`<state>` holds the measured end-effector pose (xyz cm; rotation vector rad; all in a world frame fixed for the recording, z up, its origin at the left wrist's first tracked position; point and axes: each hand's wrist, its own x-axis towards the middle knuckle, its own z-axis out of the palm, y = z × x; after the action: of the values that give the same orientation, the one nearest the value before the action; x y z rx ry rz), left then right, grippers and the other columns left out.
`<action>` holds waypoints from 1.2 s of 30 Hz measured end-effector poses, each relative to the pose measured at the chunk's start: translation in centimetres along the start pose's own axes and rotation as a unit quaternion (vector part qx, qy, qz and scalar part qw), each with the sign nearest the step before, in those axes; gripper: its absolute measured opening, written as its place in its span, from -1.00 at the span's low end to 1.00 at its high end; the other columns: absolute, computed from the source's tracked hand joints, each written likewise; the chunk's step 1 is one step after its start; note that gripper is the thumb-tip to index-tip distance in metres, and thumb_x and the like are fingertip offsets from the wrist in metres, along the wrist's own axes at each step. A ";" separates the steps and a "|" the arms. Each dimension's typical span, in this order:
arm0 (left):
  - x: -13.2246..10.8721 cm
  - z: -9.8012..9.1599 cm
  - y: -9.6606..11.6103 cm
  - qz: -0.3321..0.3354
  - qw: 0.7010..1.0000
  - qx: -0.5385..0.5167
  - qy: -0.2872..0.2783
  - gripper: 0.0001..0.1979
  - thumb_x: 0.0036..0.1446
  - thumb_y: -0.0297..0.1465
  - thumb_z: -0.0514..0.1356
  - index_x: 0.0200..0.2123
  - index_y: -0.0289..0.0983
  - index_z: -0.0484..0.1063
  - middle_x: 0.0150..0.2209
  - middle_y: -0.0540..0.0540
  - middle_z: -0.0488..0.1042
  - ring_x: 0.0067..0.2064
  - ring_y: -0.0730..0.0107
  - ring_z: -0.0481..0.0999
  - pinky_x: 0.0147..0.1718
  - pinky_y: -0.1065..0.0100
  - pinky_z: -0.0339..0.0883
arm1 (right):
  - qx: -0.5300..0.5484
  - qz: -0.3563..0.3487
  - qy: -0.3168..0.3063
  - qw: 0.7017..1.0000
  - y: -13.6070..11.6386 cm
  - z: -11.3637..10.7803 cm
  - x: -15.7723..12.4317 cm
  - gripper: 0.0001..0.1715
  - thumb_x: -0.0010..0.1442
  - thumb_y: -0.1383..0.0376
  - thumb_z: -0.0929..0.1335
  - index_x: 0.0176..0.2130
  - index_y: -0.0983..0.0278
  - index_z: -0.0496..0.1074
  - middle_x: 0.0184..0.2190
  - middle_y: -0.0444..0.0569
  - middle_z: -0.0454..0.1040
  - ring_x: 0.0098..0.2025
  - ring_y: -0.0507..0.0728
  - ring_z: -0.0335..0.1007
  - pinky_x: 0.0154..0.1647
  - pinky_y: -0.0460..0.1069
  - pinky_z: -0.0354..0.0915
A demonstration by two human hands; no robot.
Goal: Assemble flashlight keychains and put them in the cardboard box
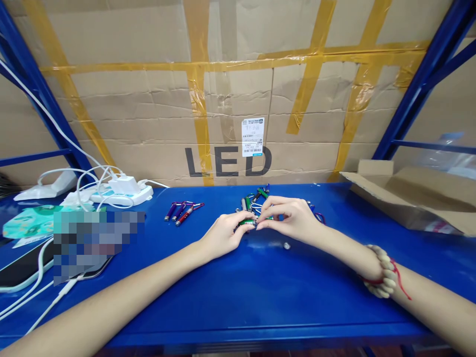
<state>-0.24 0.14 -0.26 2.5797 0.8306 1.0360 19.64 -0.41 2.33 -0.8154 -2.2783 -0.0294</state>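
Observation:
My left hand [226,233] and my right hand [288,216] meet at the middle of the blue shelf [238,297], fingers pinched together on a small green keychain flashlight [248,222]. Just behind the hands lies a pile of keychain flashlights [256,198] in several colours. A row of three purple and red flashlights [182,212] lies to the left of the hands. A tiny silver part [286,245] rests on the shelf just in front of my right wrist. My right forearm wears a beaded bracelet [383,277].
A white power strip with chargers and cables [119,191] sits at the back left, with a phone [22,270] on a cable near the left edge. An open cardboard box [412,198] stands at the right. A taped cardboard wall marked LED [226,161] closes the back.

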 end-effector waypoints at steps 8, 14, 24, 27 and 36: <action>-0.3 0.1 -0.3 0.057 0.998 0.029 -0.008 -0.80 0.19 -0.41 0.03 -0.17 -0.31 0.39 -0.19 -0.12 0.52 -0.18 0.38 0.51 -0.16 0.42 0.35 | 0.073 0.028 -0.022 0.997 0.0 -0.3 0.3 -0.73 -0.01 0.08 0.40 -0.48 0.22 0.52 -0.43 -0.09 0.46 -0.38 0.01 0.35 -0.42 -0.12 0.16; -0.5 -0.1 -0.1 0.048 0.998 0.011 -0.027 -0.83 0.19 -0.39 0.03 -0.20 -0.26 0.37 -0.24 -0.06 0.52 -0.24 0.42 0.52 -0.22 0.46 0.36 | 0.084 0.050 -0.022 0.995 0.0 -0.1 0.3 -0.65 -0.06 0.01 0.41 -0.53 0.24 0.50 -0.48 -0.09 0.45 -0.41 0.02 0.33 -0.49 -0.12 0.11; -0.8 -0.2 0.1 0.049 0.998 0.002 -0.047 -0.89 0.18 -0.39 0.05 -0.27 -0.26 0.34 -0.38 -0.01 0.49 -0.40 0.49 0.49 -0.38 0.50 0.32 | 0.066 0.055 -0.033 0.996 -0.3 0.1 0.1 -0.61 -0.01 -0.01 0.37 -0.58 0.24 0.49 -0.52 -0.08 0.46 -0.42 0.03 0.33 -0.48 -0.10 0.09; -0.8 -0.2 0.0 0.051 0.998 -0.003 -0.044 -0.90 0.18 -0.40 0.06 -0.27 -0.26 0.34 -0.38 0.00 0.49 -0.40 0.50 0.48 -0.40 0.52 0.31 | 0.065 0.056 -0.030 0.996 -0.5 0.1 0.1 -0.61 0.01 0.00 0.37 -0.58 0.24 0.49 -0.52 -0.09 0.45 -0.42 0.02 0.32 -0.47 -0.11 0.08; -0.9 -0.2 0.0 0.038 0.999 -0.002 -0.036 -0.90 0.18 -0.40 0.03 -0.27 -0.26 0.31 -0.36 -0.02 0.49 -0.39 0.47 0.50 -0.41 0.49 0.33 | 0.085 0.097 -0.067 0.989 -0.5 0.3 0.1 -0.73 0.03 0.12 0.39 -0.55 0.23 0.51 -0.51 -0.10 0.46 -0.45 0.01 0.28 -0.45 -0.10 0.09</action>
<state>-0.93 -0.40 -0.63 2.6467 0.7165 0.9577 19.09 -0.65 2.26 -0.9686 -2.2766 0.3145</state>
